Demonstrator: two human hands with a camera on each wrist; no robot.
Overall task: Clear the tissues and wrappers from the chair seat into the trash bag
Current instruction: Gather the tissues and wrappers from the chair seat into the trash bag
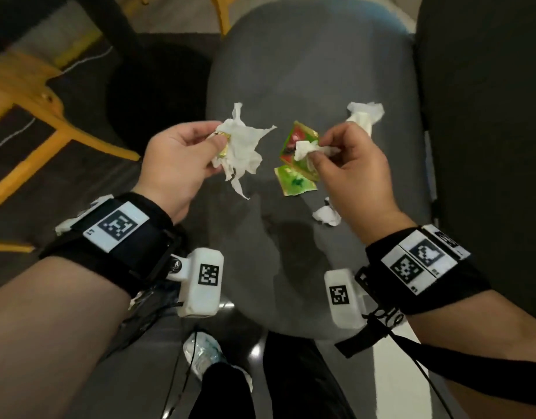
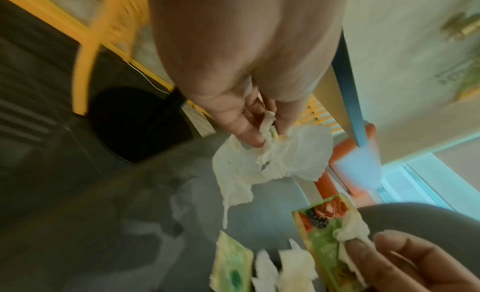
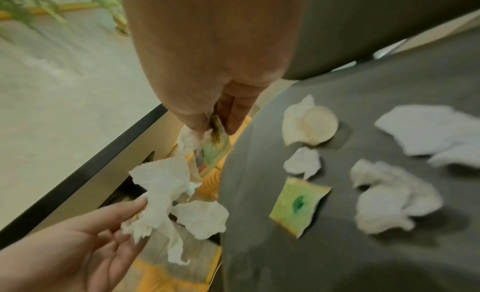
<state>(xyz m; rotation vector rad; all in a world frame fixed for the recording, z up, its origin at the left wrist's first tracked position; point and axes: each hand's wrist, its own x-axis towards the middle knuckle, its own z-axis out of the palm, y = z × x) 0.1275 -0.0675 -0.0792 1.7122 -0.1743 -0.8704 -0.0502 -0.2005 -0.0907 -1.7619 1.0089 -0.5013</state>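
Observation:
Above the grey chair seat (image 1: 306,71), my left hand (image 1: 216,137) pinches a torn white tissue (image 1: 245,149) together with a small gold wrapper (image 1: 222,136). My right hand (image 1: 314,152) pinches a small tissue scrap (image 1: 304,148) and a red-and-green fruit wrapper (image 1: 298,137). A green wrapper (image 1: 293,182) lies flat on the seat, with a crumpled tissue (image 1: 364,114) behind my right hand and a small tissue (image 1: 327,214) below it. The right wrist view shows several more tissues (image 3: 389,196) on the seat beside the green wrapper (image 3: 298,202). The black trash bag (image 1: 151,95) stands open on the floor, left of the chair.
Yellow chair legs (image 1: 64,128) stand on the dark floor at the left. A black chair back (image 1: 487,116) rises at the right of the seat. My legs and a shoe (image 1: 206,355) are at the seat's front edge.

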